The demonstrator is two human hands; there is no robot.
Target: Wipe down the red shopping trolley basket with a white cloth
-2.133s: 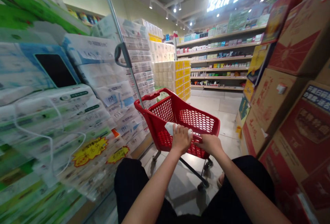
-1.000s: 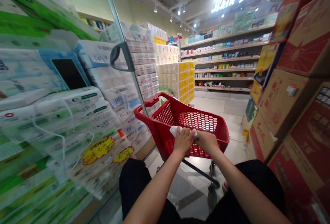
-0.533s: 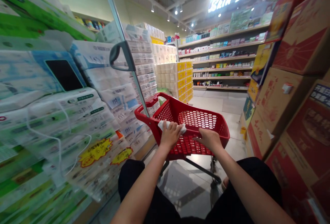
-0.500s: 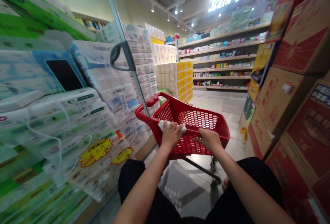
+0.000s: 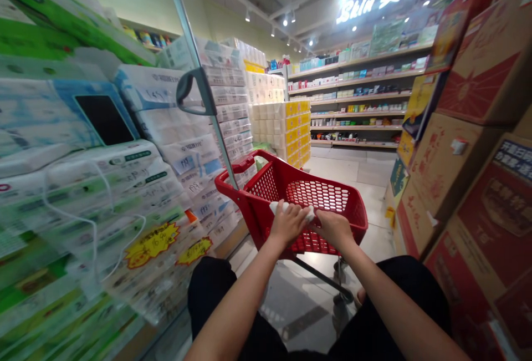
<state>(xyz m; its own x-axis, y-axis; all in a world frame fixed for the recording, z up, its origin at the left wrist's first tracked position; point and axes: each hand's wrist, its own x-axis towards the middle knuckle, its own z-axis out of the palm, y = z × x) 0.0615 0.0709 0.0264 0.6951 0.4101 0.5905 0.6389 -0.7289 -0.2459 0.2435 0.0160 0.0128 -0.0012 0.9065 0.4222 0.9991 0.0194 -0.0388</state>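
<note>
A red plastic shopping cart (image 5: 256,209) stands sideways in front of my knees, its basket walls pierced with holes. My left hand (image 5: 287,224) presses a crumpled white wipe (image 5: 310,214) onto the cart's near top rim, fingers closed over it. White edges stick out on both sides of that hand. Just to the right, my right hand (image 5: 336,230) is curled on the same rim, its fingers partly hidden. The two hands are almost touching. A metal pole with a grey loop handle (image 5: 199,95) rises at the cart's left end.
Stacked tissue packs (image 5: 191,145) line the left, with a dark-screened phone (image 5: 103,120) and a white cable on them. Cardboard boxes (image 5: 440,161) are piled on the right. Product shelves (image 5: 353,97) stand at the back, beyond a tiled floor (image 5: 366,175).
My left hand has slid right along the rim with the wipe, closing the space to my right hand. The right hand has barely shifted. The cart appears slightly further left.
</note>
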